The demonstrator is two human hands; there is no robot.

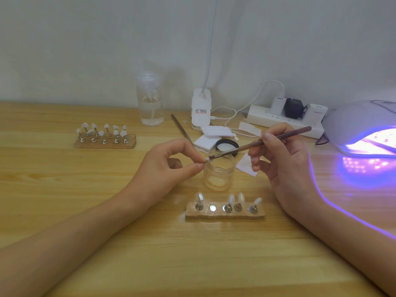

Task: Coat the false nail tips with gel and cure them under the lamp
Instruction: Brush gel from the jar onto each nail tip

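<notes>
Over the middle of the wooden worktop the left hand pinches a small false nail tip between thumb and forefinger, just above the rim of an open glass jar. The right hand grips a brown brush like a pen, its bristles touching the tip. Nearer the front edge lies a cork strip with four more tips standing on pegs and one bare metal spot. A second strip, crowded with tips, sits towards the left edge. At the right edge the curing lamp glows violet. A black lid, a pump bottle and a power strip stand towards the back edge
</notes>
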